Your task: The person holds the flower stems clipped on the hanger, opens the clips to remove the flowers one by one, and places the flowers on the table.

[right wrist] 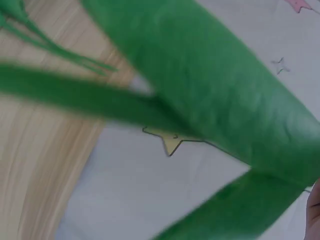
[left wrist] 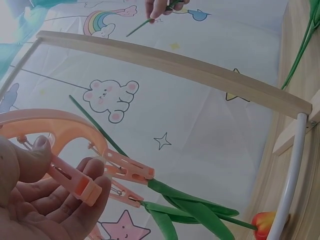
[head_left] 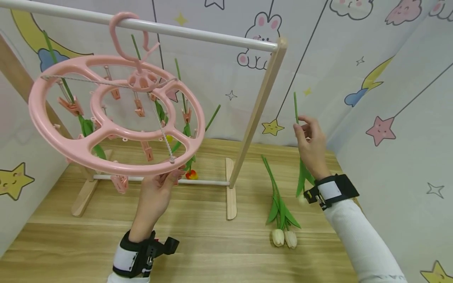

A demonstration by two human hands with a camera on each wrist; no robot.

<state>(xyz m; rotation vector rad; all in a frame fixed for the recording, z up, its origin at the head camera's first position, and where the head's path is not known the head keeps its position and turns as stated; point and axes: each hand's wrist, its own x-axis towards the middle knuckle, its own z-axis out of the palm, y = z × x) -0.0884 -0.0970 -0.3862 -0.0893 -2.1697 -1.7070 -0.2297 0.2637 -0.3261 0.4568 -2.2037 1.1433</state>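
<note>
A round pink clip hanger (head_left: 116,168) hangs by its hook from a white rail. At its near rim, my left hand (head_left: 155,196) holds one of the pink clothespins (left wrist: 75,181) between thumb and fingers, as the left wrist view shows. Off to the right, my right hand (head_left: 312,146) pinches the green stem of an artificial white tulip (head_left: 295,103), bloom downward; the wrist partly hides its leaves. Those leaves (right wrist: 210,85) fill much of the right wrist view. Other tulips hang upside down in the clips, one with a red-and-yellow bloom (head_left: 191,174).
Two white tulips (head_left: 278,237) lie on the wood-grain table (head_left: 212,251), right of the rack's wooden foot (head_left: 231,204). A slanting wooden post (head_left: 258,114) stands between my hands. Behind is a cartoon-patterned wall covering (head_left: 226,70).
</note>
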